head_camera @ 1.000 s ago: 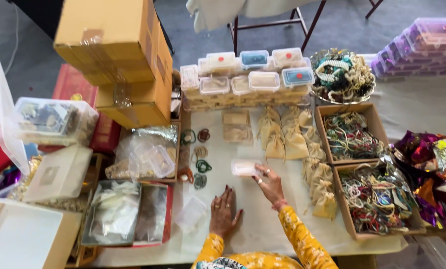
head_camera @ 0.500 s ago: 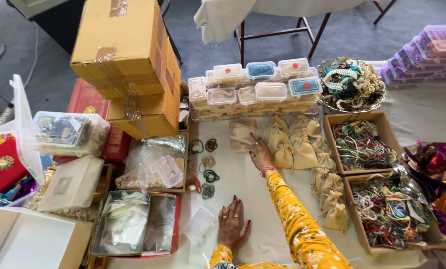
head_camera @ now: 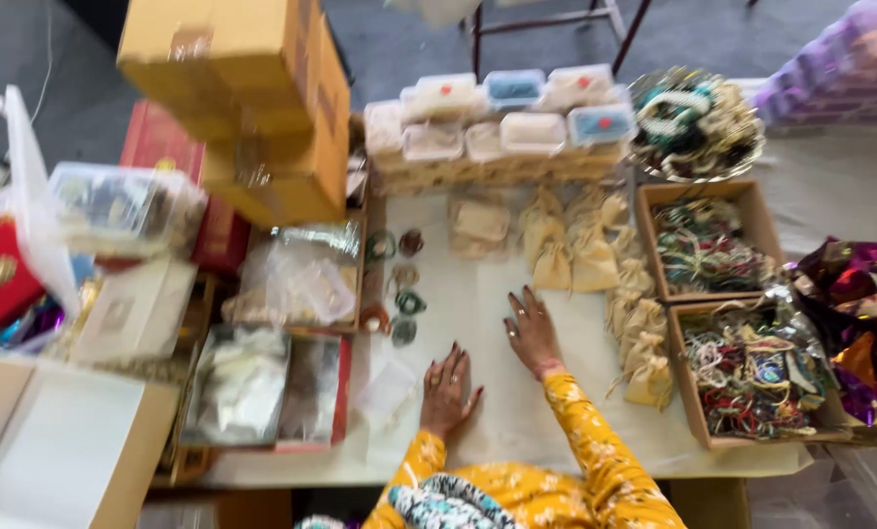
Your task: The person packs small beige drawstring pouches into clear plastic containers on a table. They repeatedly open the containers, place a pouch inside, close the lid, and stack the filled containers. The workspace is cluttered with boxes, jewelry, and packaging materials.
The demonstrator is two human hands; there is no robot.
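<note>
Since half a second ago the right hand (head_camera: 533,333) has come back from the far side of the desk (head_camera: 478,323), where it was reaching toward the small beige pouches (head_camera: 556,257). Now it lies flat on the white cover, near the middle, with nothing in it. A second ago a small white card lay just beside this hand; I cannot see the card now. So the reaching seems finished, and both hands rest.

The left hand (head_camera: 448,390) is also flat on the desk, fingers spread wide, holding nothing. It is just near and left of the right hand, not touching it. The round bangles (head_camera: 399,284) lie in a column to the left of both hands, near but apart. The picture is blurred, so small things are hard to tell.
</note>
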